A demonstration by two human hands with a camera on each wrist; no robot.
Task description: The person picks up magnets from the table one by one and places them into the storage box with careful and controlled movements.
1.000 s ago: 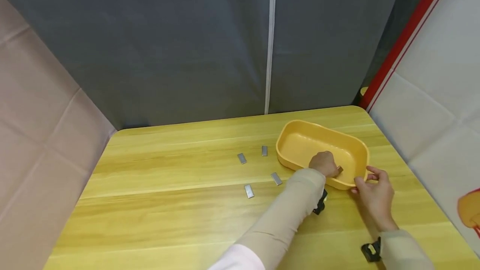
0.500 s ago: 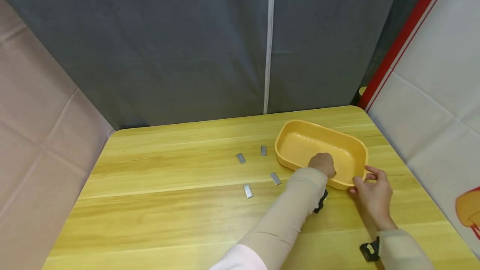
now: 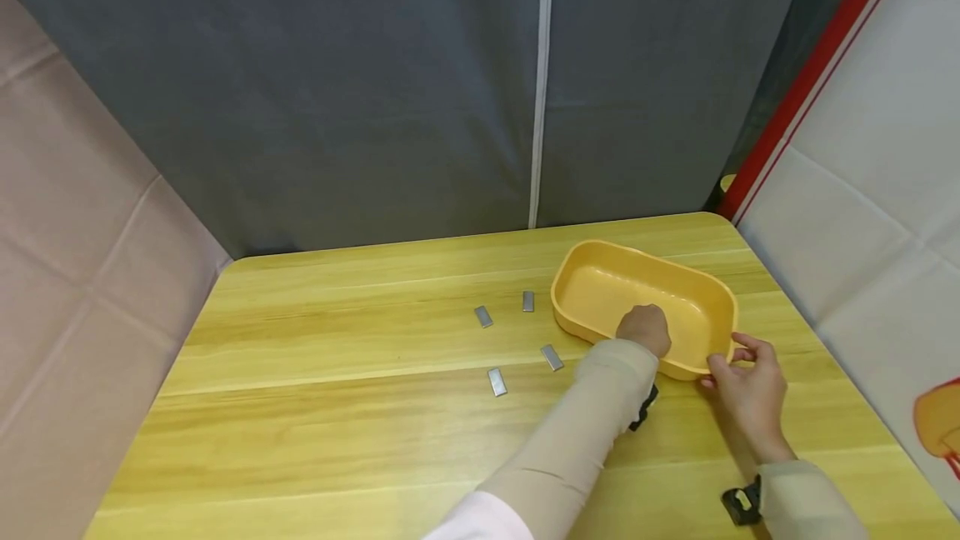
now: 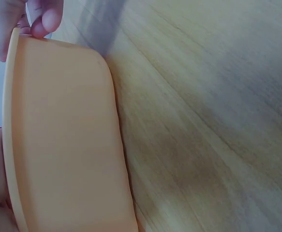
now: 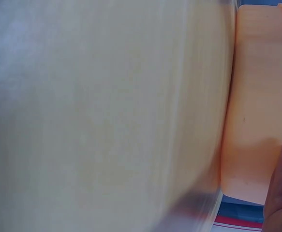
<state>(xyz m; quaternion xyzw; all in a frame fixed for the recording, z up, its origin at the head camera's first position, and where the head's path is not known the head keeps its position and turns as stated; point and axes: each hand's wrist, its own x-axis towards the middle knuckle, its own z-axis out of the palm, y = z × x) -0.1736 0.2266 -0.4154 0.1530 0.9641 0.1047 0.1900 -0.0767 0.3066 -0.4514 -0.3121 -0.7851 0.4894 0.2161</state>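
My left hand (image 3: pixel 645 330) reaches over the near wall into the yellow plastic tray (image 3: pixel 592 250). Its fingers point down inside and are hidden behind the back of the hand, so whatever they hold is out of sight. In the left wrist view, part of that hand shows at the left edge, behind the tray's wall (image 4: pixel 68 130). My right hand (image 3: pixel 753 394) pinches the tray's near right corner between thumb and fingers. Small flat grey metal blocks lie left of the tray, among them one block (image 3: pixel 552 357) near my left sleeve and another block (image 3: pixel 497 382) farther left.
Two more metal blocks lie farther back, one block (image 3: pixel 483 317) and one block (image 3: pixel 528 301). All rest on a wood-grain table (image 3: pixel 300 407). A grey curtain (image 3: pixel 375 107) hangs behind it, with pale panels on both sides. Dark wrist mounts (image 3: pixel 741 502) sit at the sleeves.
A second ago a small block showed at my left fingertips inside the tray; now it is out of sight. My left hand has shifted very slightly, and my right hand stays on the corner.
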